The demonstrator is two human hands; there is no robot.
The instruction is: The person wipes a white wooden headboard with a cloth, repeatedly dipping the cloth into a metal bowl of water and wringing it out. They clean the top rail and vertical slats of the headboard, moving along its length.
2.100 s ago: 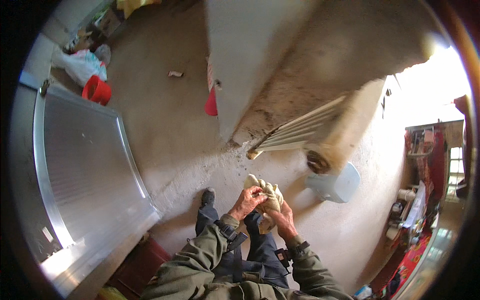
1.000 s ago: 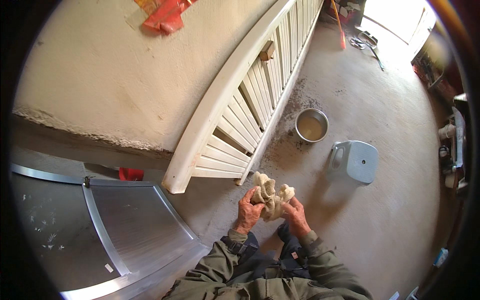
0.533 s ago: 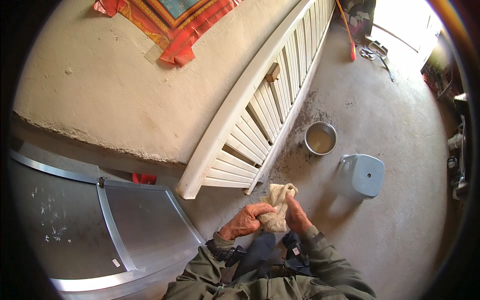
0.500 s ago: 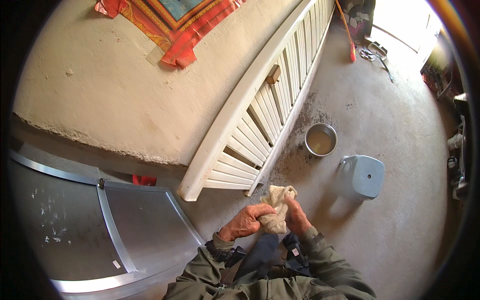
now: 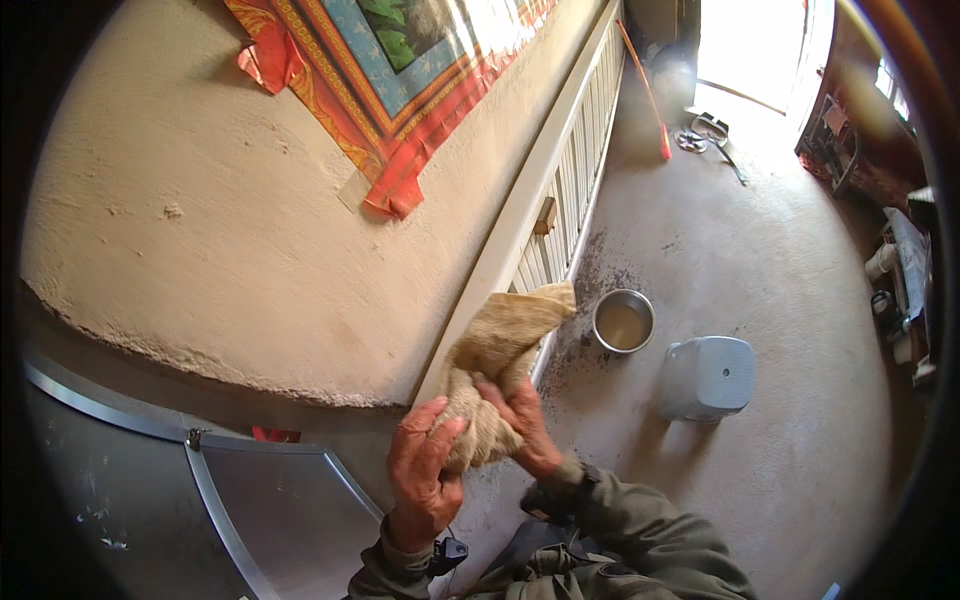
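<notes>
A tan cloth (image 5: 505,335), bunched at its lower part and flaring out above, is held up between my two hands. My left hand (image 5: 423,470) is closed on the bunched lower left side of it. From the right, my right hand (image 5: 533,430) grips the same cloth, its fingers partly hidden in the folds. Behind the cloth leans a white slatted railing (image 5: 560,175) along the wall, and the cloth covers its near end.
A metal basin (image 5: 622,322) of murky water stands on the floor, with a pale blue plastic stool (image 5: 710,378) right of it. Grey metal-framed panels (image 5: 285,510) are at lower left. A red-headed stick (image 5: 664,140) leans further off. Clutter lines the right side.
Both hands have risen and moved left with the cloth, which was bunched small and now hangs partly spread. The view has shifted, showing more of the wall poster.
</notes>
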